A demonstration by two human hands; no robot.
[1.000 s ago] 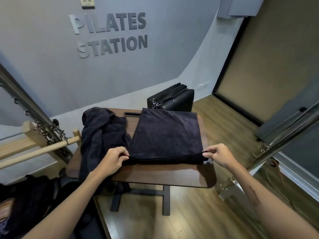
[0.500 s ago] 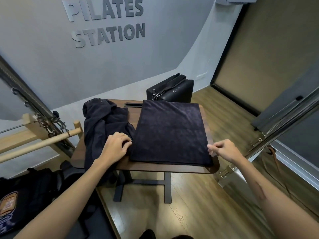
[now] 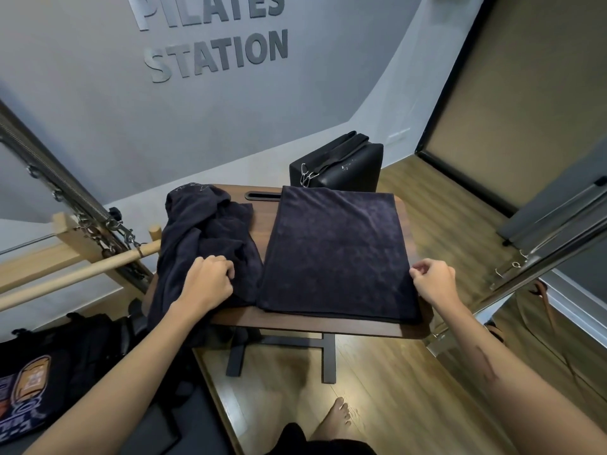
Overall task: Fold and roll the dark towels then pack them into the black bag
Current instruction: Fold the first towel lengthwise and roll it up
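A dark towel [image 3: 335,254] lies folded flat in a rectangle on the right half of the small brown table [image 3: 315,326]. A crumpled pile of dark towels [image 3: 203,228] covers the table's left side and hangs over its edge. The black bag [image 3: 341,165] stands closed behind the table against the wall. My left hand [image 3: 207,280] rests on the crumpled pile just left of the folded towel, fingers loosely curled, holding nothing. My right hand [image 3: 433,280] hovers at the folded towel's right edge near its front corner, fingers loosely curled and empty.
A wooden bar [image 3: 82,274] and a metal spring frame stand close on the left. A metal rail [image 3: 542,254] runs along the right. Dark clothing with a printed badge [image 3: 33,389] lies at the lower left. My bare foot [image 3: 335,418] is on the wooden floor.
One second ago both hands pinched the folded towel's near corners. They laid it flat and let go; my left hand moved onto the crumpled pile, my right drew off to the edge.
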